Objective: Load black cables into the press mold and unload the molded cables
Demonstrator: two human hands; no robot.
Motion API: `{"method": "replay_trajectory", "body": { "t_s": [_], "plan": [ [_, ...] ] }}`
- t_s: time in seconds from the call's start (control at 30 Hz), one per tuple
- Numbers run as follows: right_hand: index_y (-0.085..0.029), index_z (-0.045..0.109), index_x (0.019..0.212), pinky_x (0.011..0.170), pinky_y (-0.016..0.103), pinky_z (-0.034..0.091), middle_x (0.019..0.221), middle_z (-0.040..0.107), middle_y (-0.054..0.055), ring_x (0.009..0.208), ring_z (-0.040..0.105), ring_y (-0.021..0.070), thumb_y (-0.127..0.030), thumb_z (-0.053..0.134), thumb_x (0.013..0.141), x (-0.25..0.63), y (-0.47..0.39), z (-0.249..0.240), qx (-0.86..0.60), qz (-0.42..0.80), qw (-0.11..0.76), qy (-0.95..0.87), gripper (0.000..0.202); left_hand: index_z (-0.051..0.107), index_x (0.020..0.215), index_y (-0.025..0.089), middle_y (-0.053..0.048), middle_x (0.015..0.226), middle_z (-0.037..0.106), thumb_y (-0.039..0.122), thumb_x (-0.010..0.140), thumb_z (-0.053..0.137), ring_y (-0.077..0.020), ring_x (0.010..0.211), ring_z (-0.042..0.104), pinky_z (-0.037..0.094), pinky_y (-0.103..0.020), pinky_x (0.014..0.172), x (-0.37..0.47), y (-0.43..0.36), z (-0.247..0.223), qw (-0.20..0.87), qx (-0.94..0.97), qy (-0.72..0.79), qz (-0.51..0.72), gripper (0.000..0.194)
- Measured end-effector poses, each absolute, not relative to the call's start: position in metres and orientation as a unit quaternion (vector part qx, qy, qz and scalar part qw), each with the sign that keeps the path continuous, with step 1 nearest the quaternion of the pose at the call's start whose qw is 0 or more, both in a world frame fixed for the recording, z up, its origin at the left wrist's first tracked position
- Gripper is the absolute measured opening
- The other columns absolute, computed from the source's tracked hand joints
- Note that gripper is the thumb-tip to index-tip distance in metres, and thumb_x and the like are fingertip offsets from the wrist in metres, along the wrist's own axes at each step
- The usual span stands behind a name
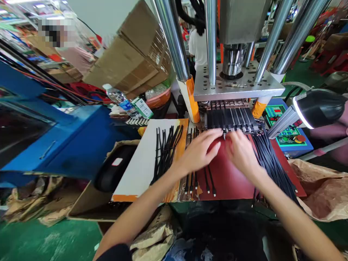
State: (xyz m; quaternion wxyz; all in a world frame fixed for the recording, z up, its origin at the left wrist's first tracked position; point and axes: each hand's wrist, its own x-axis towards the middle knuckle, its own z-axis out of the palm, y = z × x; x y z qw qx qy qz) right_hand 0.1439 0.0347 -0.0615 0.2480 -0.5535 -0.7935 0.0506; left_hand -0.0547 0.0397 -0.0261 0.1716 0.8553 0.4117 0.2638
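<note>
Both hands are at the front edge of a metal mold (231, 117) under the press plate (239, 81). My left hand (202, 148) reaches the mold's front left part, thumb apart from the fingers; nothing shows in it. Beside it, my right hand (240, 148) has its fingers bent together at the mold's front, near a small metallic tip; what they hold is too small to make out. Black cables (210, 177) lie on the red table (228, 181) below my left hand. A thick bundle of black cables (269, 159) spreads to the right of my right hand.
More black cables (165, 148) lie on a white board (138, 170) at the left. A blue control box (288, 134) and a lamp (318, 107) stand right. Steel columns (176, 43) rise around the press. A person in white (199, 47) is behind it.
</note>
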Motion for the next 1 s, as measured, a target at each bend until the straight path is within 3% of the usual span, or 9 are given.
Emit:
{"method": "replay_trajectory", "body": {
  "t_s": [0.07, 0.17, 0.27, 0.43, 0.67, 0.73, 0.87, 0.93, 1.0],
  "plan": [
    [-0.017, 0.062, 0.107, 0.080, 0.037, 0.053, 0.103, 0.065, 0.012, 0.092, 0.064, 0.0278, -0.028, 0.055, 0.102, 0.135, -0.040, -0.088, -0.532, 0.144, 0.202, -0.810, 0.013, 0.069, 0.129, 0.024, -0.009, 0.136, 0.073, 0.035, 0.108, 0.050, -0.0237, 0.128, 0.067, 0.051, -0.042, 0.116, -0.076, -0.030, -0.034, 0.317, 0.799, 0.436, 0.265, 0.030],
    [-0.021, 0.060, 0.095, 0.078, 0.039, 0.053, 0.095, 0.065, 0.009, 0.087, 0.065, 0.0279, -0.025, 0.058, 0.101, 0.112, -0.106, -0.110, -0.571, 0.167, 0.133, -0.793, 0.007, 0.066, 0.132, 0.029, -0.006, 0.124, 0.076, 0.044, 0.109, 0.047, -0.0216, 0.109, 0.076, 0.059, -0.038, 0.103, -0.090, -0.107, -0.046, 0.563, 0.598, 0.515, 0.246, 0.033],
    [-0.021, 0.061, 0.094, 0.075, 0.038, 0.051, 0.095, 0.068, 0.010, 0.090, 0.069, 0.0291, -0.021, 0.054, 0.102, 0.098, -0.111, -0.106, -0.629, 0.162, 0.074, -0.757, 0.011, 0.067, 0.132, 0.027, -0.008, 0.121, 0.076, 0.053, 0.108, 0.049, -0.0237, 0.105, 0.078, 0.059, -0.039, 0.102, -0.084, -0.146, -0.057, 0.664, 0.480, 0.522, 0.236, 0.039],
    [-0.019, 0.063, 0.097, 0.061, 0.032, 0.044, 0.096, 0.073, 0.009, 0.080, 0.076, 0.0262, -0.023, 0.052, 0.104, 0.116, -0.094, -0.089, -0.657, 0.204, -0.022, -0.725, 0.014, 0.066, 0.140, 0.026, -0.010, 0.128, 0.078, 0.054, 0.106, 0.053, -0.0284, 0.122, 0.073, 0.054, -0.045, 0.111, -0.069, -0.164, -0.079, 0.690, 0.488, 0.516, 0.141, 0.046],
    [-0.017, 0.061, 0.107, 0.059, 0.032, 0.042, 0.100, 0.075, 0.012, 0.083, 0.078, 0.0292, -0.038, 0.053, 0.108, 0.124, -0.094, -0.090, -0.670, 0.197, -0.007, -0.716, 0.022, 0.068, 0.142, 0.024, -0.011, 0.141, 0.073, 0.054, 0.104, 0.058, -0.0295, 0.134, 0.067, 0.046, -0.049, 0.121, -0.059, -0.163, -0.108, 0.705, 0.486, 0.496, 0.146, 0.049],
    [-0.016, 0.061, 0.106, 0.058, 0.033, 0.040, 0.094, 0.076, 0.014, 0.080, 0.078, 0.0301, -0.030, 0.046, 0.109, 0.120, -0.090, -0.090, -0.674, 0.203, -0.019, -0.710, 0.021, 0.070, 0.140, 0.026, -0.010, 0.140, 0.073, 0.055, 0.103, 0.060, -0.0299, 0.134, 0.067, 0.046, -0.048, 0.121, -0.058, -0.164, -0.110, 0.701, 0.478, 0.505, 0.155, 0.049],
    [-0.017, 0.063, 0.090, 0.060, 0.031, 0.037, 0.079, 0.073, 0.009, 0.071, 0.072, 0.0235, -0.016, 0.046, 0.103, 0.138, -0.117, -0.086, -0.606, 0.302, 0.014, -0.736, 0.021, 0.070, 0.140, 0.025, -0.011, 0.134, 0.076, 0.061, 0.096, 0.069, -0.0293, 0.123, 0.072, 0.049, -0.048, 0.119, -0.047, -0.167, -0.110, 0.735, 0.362, 0.514, 0.256, 0.057],
    [-0.018, 0.063, 0.082, 0.061, 0.028, 0.036, 0.071, 0.068, 0.003, 0.065, 0.064, 0.0176, -0.020, 0.049, 0.103, 0.160, -0.142, -0.087, -0.535, 0.428, 0.060, -0.726, 0.026, 0.072, 0.135, 0.023, -0.011, 0.123, 0.079, 0.059, 0.092, 0.075, -0.0264, 0.113, 0.074, 0.053, -0.043, 0.112, -0.035, -0.168, -0.110, 0.749, 0.270, 0.500, 0.340, 0.056],
    [-0.019, 0.066, 0.082, 0.058, 0.026, 0.036, 0.068, 0.062, -0.001, 0.061, 0.057, 0.0145, -0.036, 0.053, 0.105, 0.181, -0.164, -0.093, -0.497, 0.568, 0.097, -0.649, 0.032, 0.074, 0.129, 0.021, -0.006, 0.097, 0.078, 0.053, 0.092, 0.077, -0.0192, 0.090, 0.074, 0.058, -0.035, 0.097, -0.020, -0.169, -0.109, 0.761, 0.204, 0.474, 0.393, 0.049]
  ]
}}
